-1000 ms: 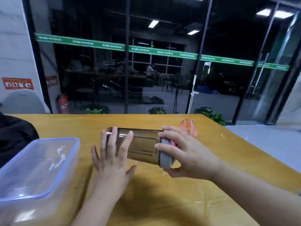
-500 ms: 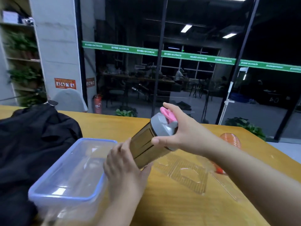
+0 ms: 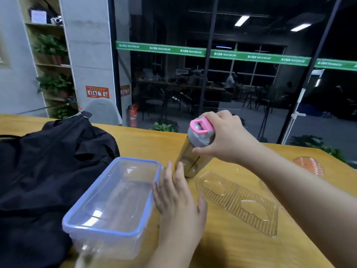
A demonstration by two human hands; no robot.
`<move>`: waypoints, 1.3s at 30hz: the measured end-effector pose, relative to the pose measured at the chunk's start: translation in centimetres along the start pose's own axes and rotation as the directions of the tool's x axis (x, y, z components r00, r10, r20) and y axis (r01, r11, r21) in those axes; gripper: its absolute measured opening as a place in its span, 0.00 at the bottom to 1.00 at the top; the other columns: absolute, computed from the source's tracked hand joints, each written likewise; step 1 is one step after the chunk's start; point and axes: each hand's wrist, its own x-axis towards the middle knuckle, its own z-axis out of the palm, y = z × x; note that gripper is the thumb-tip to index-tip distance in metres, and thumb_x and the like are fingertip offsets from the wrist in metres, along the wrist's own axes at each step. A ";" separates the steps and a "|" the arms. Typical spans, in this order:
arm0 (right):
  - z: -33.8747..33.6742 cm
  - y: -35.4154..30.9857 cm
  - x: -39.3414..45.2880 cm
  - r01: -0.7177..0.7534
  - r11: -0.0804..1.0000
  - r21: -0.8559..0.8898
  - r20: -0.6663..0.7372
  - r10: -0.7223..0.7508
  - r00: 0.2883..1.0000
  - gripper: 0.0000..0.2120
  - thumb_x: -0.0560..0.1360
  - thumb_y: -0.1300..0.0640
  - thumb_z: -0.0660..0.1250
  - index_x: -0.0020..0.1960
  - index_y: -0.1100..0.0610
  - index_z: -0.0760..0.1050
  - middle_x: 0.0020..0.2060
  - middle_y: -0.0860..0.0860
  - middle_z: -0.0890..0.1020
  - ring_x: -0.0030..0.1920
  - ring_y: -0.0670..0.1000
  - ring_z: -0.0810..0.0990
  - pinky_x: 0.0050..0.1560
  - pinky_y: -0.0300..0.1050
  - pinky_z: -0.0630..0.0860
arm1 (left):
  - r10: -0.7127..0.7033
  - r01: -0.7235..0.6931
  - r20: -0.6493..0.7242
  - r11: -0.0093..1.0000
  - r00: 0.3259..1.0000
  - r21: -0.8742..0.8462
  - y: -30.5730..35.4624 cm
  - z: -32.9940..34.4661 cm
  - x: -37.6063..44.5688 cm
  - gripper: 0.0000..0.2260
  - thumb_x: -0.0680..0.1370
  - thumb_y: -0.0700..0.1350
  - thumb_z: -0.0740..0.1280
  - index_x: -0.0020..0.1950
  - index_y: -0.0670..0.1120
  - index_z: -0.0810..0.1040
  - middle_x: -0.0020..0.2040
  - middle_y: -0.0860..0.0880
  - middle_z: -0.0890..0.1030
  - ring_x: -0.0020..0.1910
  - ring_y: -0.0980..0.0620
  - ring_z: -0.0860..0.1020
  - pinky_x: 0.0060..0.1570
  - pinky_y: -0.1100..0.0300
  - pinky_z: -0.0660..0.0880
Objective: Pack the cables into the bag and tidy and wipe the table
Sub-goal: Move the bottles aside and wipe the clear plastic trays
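A smoky bottle (image 3: pixel 190 154) with a grey and pink lid stands nearly upright on the wooden table (image 3: pixel 222 244), leaning slightly. My right hand (image 3: pixel 226 136) grips its lid from the right. My left hand (image 3: pixel 178 196) is held flat with straight fingers beside the bottle's base; its fingertips are near or just touching it. A black bag (image 3: pixel 48 161) lies on the table at the left. No cables are visible.
A clear plastic box (image 3: pixel 117 202) with a blue rim sits between the bag and my left hand. A clear ribbed plastic tray (image 3: pixel 239 202) lies right of the bottle. An orange ribbed cup (image 3: pixel 309 165) lies at the far right. Glass walls stand behind the table.
The bottle went from lying on its side to standing near upright, lifted by my right hand at the lid. My left hand came off its body. The view swung left, showing the bag.
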 end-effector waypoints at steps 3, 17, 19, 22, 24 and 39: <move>1.9 -0.9 2.2 0.027 0.997 0.074 0.016 -0.028 0.999 0.34 0.63 0.43 0.75 0.65 0.41 0.64 0.60 0.49 0.64 0.59 0.54 0.62 0.50 0.44 0.66 | 0.009 -0.018 0.113 0.997 0.994 0.079 -0.7 0.6 -0.3 0.35 0.58 0.51 0.76 0.62 0.41 0.71 0.63 0.41 0.75 0.64 0.41 0.72 0.68 0.47 0.52; 7.2 -5.7 10.1 0.096 0.910 0.404 0.100 -0.148 0.984 0.32 0.70 0.56 0.74 0.70 0.54 0.63 0.66 0.52 0.69 0.60 0.52 0.73 0.53 0.42 0.73 | -0.039 -0.018 0.307 0.983 0.951 0.181 -1.1 0.9 -0.9 0.38 0.49 0.53 0.79 0.55 0.37 0.80 0.58 0.37 0.79 0.61 0.37 0.76 0.66 0.48 0.50; 7.7 -6.1 10.2 0.117 0.928 0.353 0.075 -0.153 0.985 0.24 0.74 0.58 0.69 0.67 0.55 0.65 0.65 0.53 0.72 0.60 0.53 0.75 0.53 0.43 0.73 | -0.044 -0.011 0.317 0.985 0.947 0.171 -1.2 0.9 -0.9 0.38 0.49 0.54 0.78 0.55 0.37 0.80 0.58 0.37 0.79 0.61 0.38 0.75 0.66 0.48 0.50; 8.1 -6.4 10.0 0.137 0.935 0.327 0.088 -0.174 0.981 0.21 0.75 0.59 0.66 0.67 0.53 0.66 0.64 0.53 0.72 0.54 0.53 0.77 0.53 0.46 0.75 | -0.050 -0.007 0.322 0.985 0.945 0.173 -1.1 1.0 -0.9 0.38 0.50 0.54 0.77 0.56 0.37 0.80 0.59 0.38 0.79 0.62 0.38 0.75 0.65 0.48 0.51; 8.1 -6.5 9.8 0.128 0.937 0.325 0.092 -0.166 0.982 0.21 0.75 0.57 0.66 0.66 0.53 0.65 0.61 0.52 0.73 0.48 0.53 0.77 0.46 0.47 0.74 | -0.047 -0.012 0.320 0.984 0.946 0.178 -1.2 1.0 -0.9 0.37 0.51 0.55 0.76 0.56 0.38 0.80 0.59 0.37 0.79 0.62 0.37 0.74 0.65 0.47 0.51; 7.7 -5.1 7.5 0.064 0.949 0.307 0.167 -0.120 0.979 0.31 0.76 0.55 0.67 0.73 0.52 0.56 0.66 0.52 0.70 0.51 0.49 0.75 0.39 0.38 0.69 | -0.046 -0.024 0.330 0.978 0.943 0.205 -0.9 0.6 -0.8 0.37 0.50 0.54 0.78 0.55 0.39 0.80 0.58 0.38 0.79 0.63 0.37 0.74 0.66 0.46 0.51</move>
